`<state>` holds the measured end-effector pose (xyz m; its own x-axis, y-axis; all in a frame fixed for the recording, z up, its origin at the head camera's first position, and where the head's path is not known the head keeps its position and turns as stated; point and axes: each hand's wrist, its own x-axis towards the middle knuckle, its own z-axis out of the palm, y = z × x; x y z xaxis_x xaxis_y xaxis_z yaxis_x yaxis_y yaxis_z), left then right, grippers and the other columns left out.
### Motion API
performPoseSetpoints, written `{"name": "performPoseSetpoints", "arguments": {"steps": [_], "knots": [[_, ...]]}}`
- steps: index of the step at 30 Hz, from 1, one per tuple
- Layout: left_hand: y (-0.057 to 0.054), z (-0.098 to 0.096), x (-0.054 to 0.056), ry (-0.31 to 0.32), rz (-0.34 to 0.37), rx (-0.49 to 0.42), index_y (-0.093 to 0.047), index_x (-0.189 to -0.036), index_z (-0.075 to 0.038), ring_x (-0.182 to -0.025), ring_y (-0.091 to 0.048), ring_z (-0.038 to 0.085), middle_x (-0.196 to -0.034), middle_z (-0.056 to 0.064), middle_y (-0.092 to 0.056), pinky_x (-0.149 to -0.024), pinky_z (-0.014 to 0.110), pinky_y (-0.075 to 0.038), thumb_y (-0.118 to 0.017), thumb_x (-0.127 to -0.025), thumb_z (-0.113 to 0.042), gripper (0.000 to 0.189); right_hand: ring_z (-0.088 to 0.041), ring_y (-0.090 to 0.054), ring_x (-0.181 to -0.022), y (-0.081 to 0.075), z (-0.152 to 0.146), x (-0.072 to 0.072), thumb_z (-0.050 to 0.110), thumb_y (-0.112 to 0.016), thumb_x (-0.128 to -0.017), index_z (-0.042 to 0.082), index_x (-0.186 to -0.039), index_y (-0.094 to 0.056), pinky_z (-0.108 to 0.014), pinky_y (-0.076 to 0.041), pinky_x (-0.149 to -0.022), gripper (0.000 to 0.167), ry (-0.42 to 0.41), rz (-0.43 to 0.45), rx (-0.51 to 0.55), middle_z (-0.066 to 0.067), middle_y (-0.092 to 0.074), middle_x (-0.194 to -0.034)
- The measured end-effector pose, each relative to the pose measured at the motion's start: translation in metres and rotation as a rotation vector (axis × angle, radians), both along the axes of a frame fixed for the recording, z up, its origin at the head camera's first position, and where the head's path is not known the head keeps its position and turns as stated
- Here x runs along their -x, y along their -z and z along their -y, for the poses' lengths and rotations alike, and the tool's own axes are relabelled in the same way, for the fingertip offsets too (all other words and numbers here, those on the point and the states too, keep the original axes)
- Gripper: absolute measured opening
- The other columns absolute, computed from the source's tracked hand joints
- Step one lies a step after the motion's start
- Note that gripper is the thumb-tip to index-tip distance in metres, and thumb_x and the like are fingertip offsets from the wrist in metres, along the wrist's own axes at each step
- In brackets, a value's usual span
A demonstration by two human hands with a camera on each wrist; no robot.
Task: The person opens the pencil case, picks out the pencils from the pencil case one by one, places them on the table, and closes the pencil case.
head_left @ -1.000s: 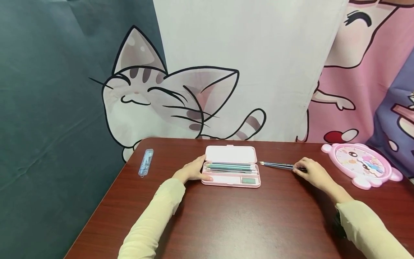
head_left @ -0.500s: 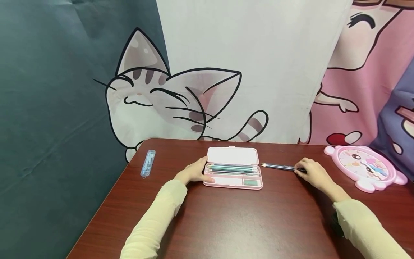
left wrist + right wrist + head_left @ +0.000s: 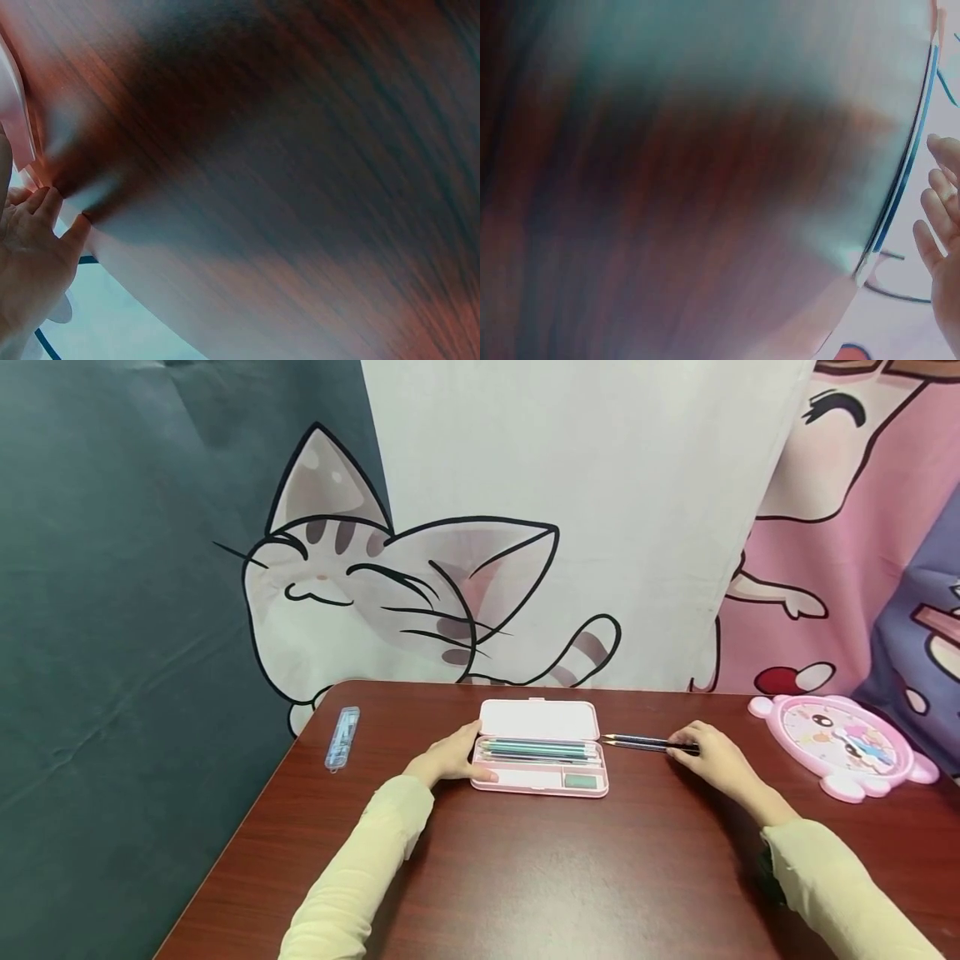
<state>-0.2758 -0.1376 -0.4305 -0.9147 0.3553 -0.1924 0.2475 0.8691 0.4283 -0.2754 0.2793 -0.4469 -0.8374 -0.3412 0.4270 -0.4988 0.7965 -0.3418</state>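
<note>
An open pink pencil case point(image 3: 517, 778) lies on the table, its lid folded back; green and blue pencils point(image 3: 538, 748) fill its long slot. A green eraser point(image 3: 580, 782) sits in its front compartment. My left hand point(image 3: 444, 758) holds the left end of the case, thumb over the front corner. To the right of the case lie two dark pencils point(image 3: 636, 742), sharpened tips pointing left and slightly apart. My right hand point(image 3: 712, 759) pinches their dark rear ends. In the right wrist view the fingers point(image 3: 943, 206) show only at the right edge.
A clear blue slim box point(image 3: 342, 737) lies at the table's left side. The pink animal-shaped clock point(image 3: 843, 743) lies at the right, beyond my right hand. Behind the brown table point(image 3: 555, 877) hangs a cartoon backdrop point(image 3: 637, 527).
My right hand has shifted slightly left, and the dark pencils' tips now show side by side. My left hand stays on the case. The head view has shifted a little.
</note>
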Motion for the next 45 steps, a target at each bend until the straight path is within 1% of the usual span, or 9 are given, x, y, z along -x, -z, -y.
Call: {"name": "performPoseSetpoints", "arguments": {"steps": [9,17,21,25,29,32,37,42,45], "knots": [[-0.001,0.0,0.0,-0.004,0.003,0.009,-0.016,-0.146,-0.006,-0.137,-0.027,0.023,-0.15,0.011,-0.025,-0.109,0.04,-0.027,-0.073,-0.07,-0.05,0.105,-0.021,-0.058,-0.071,0.002,0.042,0.003,0.003,-0.072,-0.073,0.0,-0.083,-0.067,-0.034,-0.048,-0.067,0.012,-0.109,0.01,0.122,-0.006,-0.061,-0.075],[-0.001,0.0,0.0,-0.013,0.013,0.019,-0.016,-0.146,-0.006,-0.137,-0.027,0.023,-0.15,0.011,-0.024,-0.109,0.041,-0.028,-0.072,-0.07,-0.052,0.105,-0.019,-0.062,-0.074,-0.002,0.079,0.0,0.002,-0.07,-0.075,-0.001,-0.086,-0.068,-0.034,-0.052,-0.069,0.011,-0.182,0.117,0.184,-0.008,-0.064,-0.081],[-0.002,0.0,0.0,-0.011,0.003,0.018,-0.016,-0.146,-0.006,-0.137,-0.028,0.023,-0.15,0.011,-0.025,-0.108,0.041,-0.028,-0.072,-0.07,-0.052,0.105,-0.018,-0.06,-0.078,-0.003,0.095,-0.001,0.005,-0.069,-0.078,0.001,-0.089,-0.067,-0.035,-0.051,-0.072,0.012,-0.203,0.158,0.13,-0.006,-0.063,-0.084],[-0.002,0.0,-0.001,0.001,-0.005,0.01,-0.016,-0.146,-0.006,-0.136,-0.028,0.023,-0.149,0.012,-0.026,-0.109,0.04,-0.028,-0.072,-0.07,-0.051,0.104,-0.015,-0.057,-0.075,-0.003,0.109,-0.001,0.011,-0.07,-0.078,0.002,-0.091,-0.067,-0.03,-0.047,-0.067,0.015,-0.208,0.147,0.068,-0.004,-0.063,-0.082],[-0.003,-0.001,-0.002,0.005,-0.004,0.003,-0.015,-0.146,-0.006,-0.137,-0.028,0.023,-0.149,0.011,-0.026,-0.109,0.04,-0.028,-0.073,-0.07,-0.05,0.105,-0.015,-0.057,-0.074,-0.004,0.12,0.001,0.013,-0.07,-0.078,0.003,-0.089,-0.068,-0.031,-0.047,-0.067,0.015,-0.222,0.149,0.054,-0.004,-0.064,-0.082],[-0.003,-0.002,-0.002,0.004,-0.006,0.007,-0.015,-0.146,-0.005,-0.136,-0.028,0.023,-0.149,0.012,-0.026,-0.109,0.04,-0.028,-0.073,-0.071,-0.05,0.105,-0.013,-0.059,-0.074,-0.004,0.124,0.002,0.016,-0.069,-0.079,0.005,-0.087,-0.069,-0.032,-0.048,-0.068,0.013,-0.223,0.164,0.02,-0.002,-0.064,-0.082],[-0.004,-0.002,-0.003,0.004,-0.012,0.01,-0.017,-0.145,-0.005,-0.135,-0.03,0.023,-0.148,0.012,-0.028,-0.108,0.04,-0.029,-0.073,-0.071,-0.049,0.103,-0.011,-0.06,-0.07,-0.005,0.127,0.005,0.016,-0.069,-0.079,0.006,-0.085,-0.069,-0.028,-0.048,-0.064,0.011,-0.234,0.146,-0.056,-0.001,-0.064,-0.079],[-0.005,-0.002,-0.004,0.003,-0.009,-0.012,-0.018,-0.145,-0.007,-0.133,-0.033,0.024,-0.146,0.012,-0.031,-0.107,0.041,-0.03,-0.074,-0.07,-0.048,0.102,-0.011,-0.059,-0.069,-0.008,0.129,0.003,0.012,-0.068,-0.079,0.006,-0.082,-0.066,-0.029,-0.047,-0.064,0.007,-0.239,0.155,-0.063,-0.001,-0.062,-0.077],[-0.004,-0.002,-0.004,0.003,-0.007,-0.015,-0.017,-0.145,-0.007,-0.133,-0.032,0.024,-0.147,0.012,-0.03,-0.107,0.041,-0.03,-0.074,-0.071,-0.048,0.103,-0.011,-0.058,-0.07,-0.008,0.131,0.001,0.011,-0.067,-0.08,0.007,-0.081,-0.063,-0.029,-0.047,-0.065,0.006,-0.244,0.134,-0.075,-0.001,-0.06,-0.077]]}}
